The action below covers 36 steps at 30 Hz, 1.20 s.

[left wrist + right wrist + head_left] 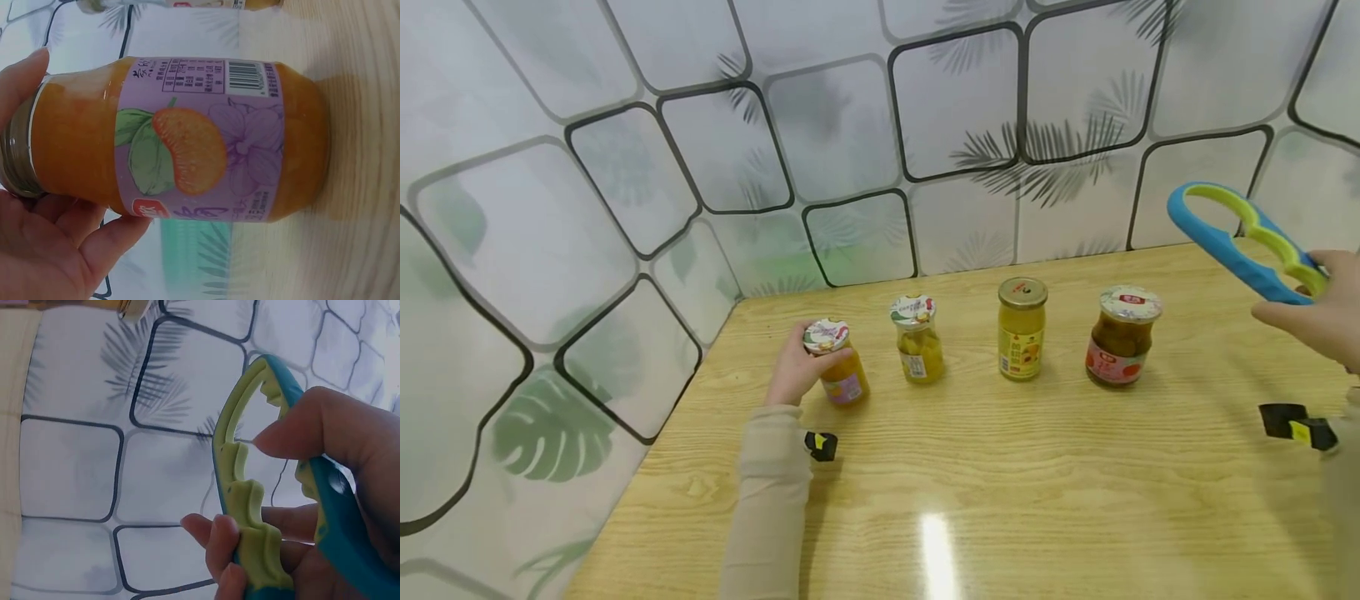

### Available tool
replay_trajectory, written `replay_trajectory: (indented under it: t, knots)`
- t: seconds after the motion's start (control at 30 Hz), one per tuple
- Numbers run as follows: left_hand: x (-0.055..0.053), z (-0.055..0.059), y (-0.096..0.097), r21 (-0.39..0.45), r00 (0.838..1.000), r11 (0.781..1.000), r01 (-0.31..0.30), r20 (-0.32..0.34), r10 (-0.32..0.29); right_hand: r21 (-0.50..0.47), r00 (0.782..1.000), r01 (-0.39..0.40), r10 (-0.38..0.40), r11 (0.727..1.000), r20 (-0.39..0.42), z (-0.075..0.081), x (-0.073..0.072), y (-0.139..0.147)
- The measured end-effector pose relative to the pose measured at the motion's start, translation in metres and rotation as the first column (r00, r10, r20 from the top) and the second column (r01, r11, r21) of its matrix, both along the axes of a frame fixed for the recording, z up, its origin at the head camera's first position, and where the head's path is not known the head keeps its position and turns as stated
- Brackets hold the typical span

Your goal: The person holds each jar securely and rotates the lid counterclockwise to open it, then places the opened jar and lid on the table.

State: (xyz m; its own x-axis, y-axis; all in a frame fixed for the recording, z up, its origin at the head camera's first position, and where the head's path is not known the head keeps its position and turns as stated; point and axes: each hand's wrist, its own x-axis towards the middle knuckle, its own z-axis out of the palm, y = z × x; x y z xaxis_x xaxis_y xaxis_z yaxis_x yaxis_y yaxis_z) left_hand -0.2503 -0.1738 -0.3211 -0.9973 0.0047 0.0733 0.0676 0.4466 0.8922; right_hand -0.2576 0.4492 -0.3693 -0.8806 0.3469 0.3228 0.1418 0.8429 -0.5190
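Observation:
At the left of the table, my left hand (797, 367) grips an upright glass jar of orange fruit (844, 377) near its lid. The left wrist view shows the jar's purple label (200, 144) with a mandarin segment, thumb and fingers around the neck. On the far right, my right hand (1318, 312) holds a blue and green jar opener (1213, 237) up above the table. In the right wrist view the jar opener (250, 506) has a stepped green inner edge, and fingers curl around its sides.
Right of the held jar stand a jar of yellow fruit (919, 342), a tall yellow jar with a gold lid (1022, 329) and a dark jar with a red label (1122, 337). A patterned wall (850, 108) closes off the wooden table (1000, 467) behind.

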Motion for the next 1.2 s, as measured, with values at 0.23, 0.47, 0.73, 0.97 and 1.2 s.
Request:
replay_trajectory:
  t: [0.23, 0.47, 0.73, 0.97, 1.2]
  knots:
    - [0.001, -0.004, 0.011, -0.037, 0.999, 0.998, 0.041, 0.01, -0.041, 0.065, 0.983, -0.158, 0.151, 0.985, 0.103, 0.114, 0.087, -0.155]
    - [0.003, -0.005, 0.026, -0.078, 0.992, 0.989, 0.126, 0.013, -0.125, 0.101, 0.95, -0.296, 0.282, 0.95, 0.13, 0.12, 0.092, -0.19]
    - [0.012, -0.007, 0.041, -0.045, 0.969, 0.968, 0.247, 0.017, -0.247, 0.097, 0.905, -0.414, 0.397, 0.905, 0.154, 0.118, 0.091, -0.212]
    - [0.019, -0.006, 0.06, -0.027, 0.934, 0.934, 0.357, -0.008, -0.357, 0.112, 0.851, -0.523, 0.508, 0.845, 0.135, 0.111, 0.095, -0.23]
    - [0.035, 0.008, 0.082, -0.007, 0.908, 0.908, 0.42, 0.016, -0.42, 0.114, 0.815, -0.575, 0.555, 0.81, 0.169, 0.106, 0.095, -0.248]
